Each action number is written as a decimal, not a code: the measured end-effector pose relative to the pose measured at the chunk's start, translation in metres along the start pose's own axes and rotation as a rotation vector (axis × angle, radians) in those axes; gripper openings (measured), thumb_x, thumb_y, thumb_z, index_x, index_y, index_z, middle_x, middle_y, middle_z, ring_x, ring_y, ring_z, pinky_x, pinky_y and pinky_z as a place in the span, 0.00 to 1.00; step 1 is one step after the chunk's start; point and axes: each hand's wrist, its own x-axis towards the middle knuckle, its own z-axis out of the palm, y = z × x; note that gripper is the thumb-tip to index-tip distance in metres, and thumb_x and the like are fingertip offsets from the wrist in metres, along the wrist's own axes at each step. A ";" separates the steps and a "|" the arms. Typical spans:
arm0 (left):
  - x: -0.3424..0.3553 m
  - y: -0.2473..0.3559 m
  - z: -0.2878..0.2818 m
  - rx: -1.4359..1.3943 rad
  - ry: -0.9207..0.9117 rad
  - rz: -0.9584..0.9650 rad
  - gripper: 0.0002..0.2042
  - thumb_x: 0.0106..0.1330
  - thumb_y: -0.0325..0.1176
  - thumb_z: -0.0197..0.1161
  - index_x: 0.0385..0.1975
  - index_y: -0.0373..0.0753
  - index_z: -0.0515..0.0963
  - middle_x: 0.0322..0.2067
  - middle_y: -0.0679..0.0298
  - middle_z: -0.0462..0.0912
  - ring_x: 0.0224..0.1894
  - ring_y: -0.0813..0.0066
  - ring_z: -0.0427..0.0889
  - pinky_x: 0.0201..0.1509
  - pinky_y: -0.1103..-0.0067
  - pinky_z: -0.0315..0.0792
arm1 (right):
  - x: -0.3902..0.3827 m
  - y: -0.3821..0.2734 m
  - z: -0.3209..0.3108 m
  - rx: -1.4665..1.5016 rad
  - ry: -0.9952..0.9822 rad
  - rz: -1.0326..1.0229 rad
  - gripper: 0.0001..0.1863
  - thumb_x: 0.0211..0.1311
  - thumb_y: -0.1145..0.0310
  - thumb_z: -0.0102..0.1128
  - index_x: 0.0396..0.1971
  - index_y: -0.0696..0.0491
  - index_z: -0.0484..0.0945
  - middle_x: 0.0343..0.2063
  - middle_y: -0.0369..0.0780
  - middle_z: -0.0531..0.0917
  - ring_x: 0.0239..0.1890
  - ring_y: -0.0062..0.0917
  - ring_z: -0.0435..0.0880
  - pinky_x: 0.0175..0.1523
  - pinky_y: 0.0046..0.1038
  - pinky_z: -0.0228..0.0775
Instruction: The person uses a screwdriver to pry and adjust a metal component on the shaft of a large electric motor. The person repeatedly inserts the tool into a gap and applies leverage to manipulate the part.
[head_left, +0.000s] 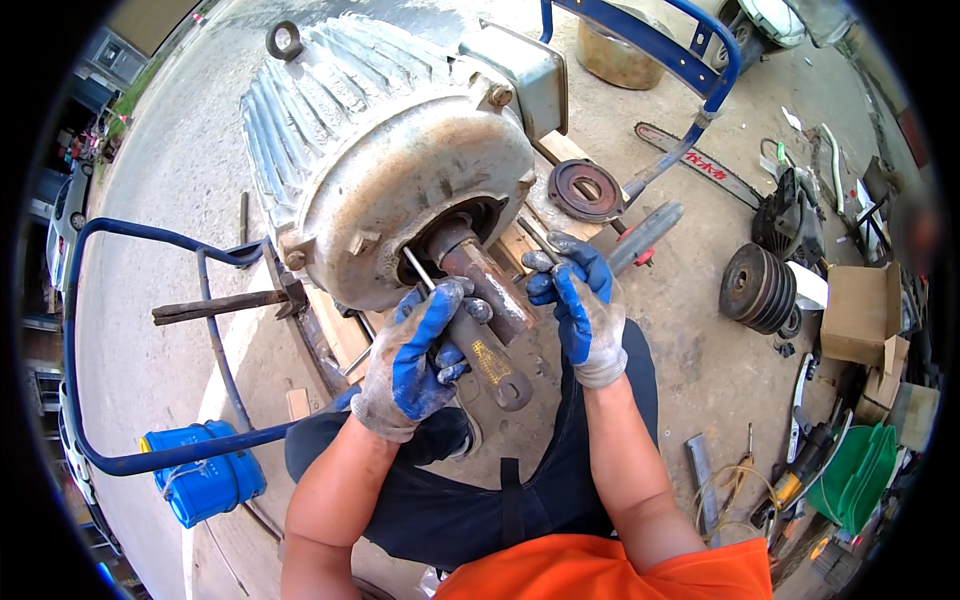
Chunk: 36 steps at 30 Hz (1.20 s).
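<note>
A large grey electric motor (pixel 400 190) with cooling fins lies in front of me, its rusty shaft (pixel 493 290) sticking out of the round end opening toward me. My left hand (pixel 408 355), in a grey and blue work glove, is closed around a screwdriver (pixel 492 370) with a dark, worn handle. The screwdriver's metal shank points up into the motor's end opening, left of the shaft. On the shaft's right, my right hand (pixel 588 305), gloved alike, pinches a slim metal rod (pixel 541 240), perhaps a bolt. Its far end points at the motor's rim.
A blue tubular frame (pixel 120 465) surrounds the motor, with a hammer (pixel 225 305) at the left. A rusty ring-shaped cover (pixel 586 190) lies on wood. To the right are a chainsaw (pixel 700 165), a grooved pulley (pixel 758 288) and a cardboard box (pixel 860 315). Blue buckets (pixel 210 470) stand lower left.
</note>
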 end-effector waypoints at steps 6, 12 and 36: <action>-0.008 0.005 0.013 -0.330 0.217 -0.261 0.12 0.69 0.30 0.55 0.51 0.36 0.72 0.38 0.59 0.81 0.21 0.86 0.69 0.21 0.89 0.64 | 0.002 0.001 -0.005 0.018 0.023 -0.022 0.15 0.67 0.72 0.52 0.50 0.63 0.69 0.39 0.49 0.82 0.36 0.29 0.83 0.43 0.30 0.77; -0.004 0.007 0.014 -0.247 0.269 -0.182 0.14 0.71 0.34 0.54 0.53 0.37 0.72 0.34 0.63 0.81 0.18 0.87 0.67 0.19 0.90 0.62 | 0.004 0.003 0.002 0.063 0.061 -0.031 0.16 0.67 0.71 0.53 0.50 0.63 0.71 0.39 0.47 0.82 0.36 0.27 0.83 0.44 0.29 0.77; 0.002 0.016 0.023 0.021 0.346 -0.151 0.15 0.72 0.38 0.54 0.53 0.37 0.73 0.26 0.72 0.77 0.17 0.91 0.66 0.18 0.90 0.61 | 0.035 0.023 0.011 -0.156 0.060 -0.001 0.20 0.61 0.79 0.56 0.54 0.61 0.72 0.40 0.39 0.82 0.37 0.15 0.78 0.41 0.16 0.71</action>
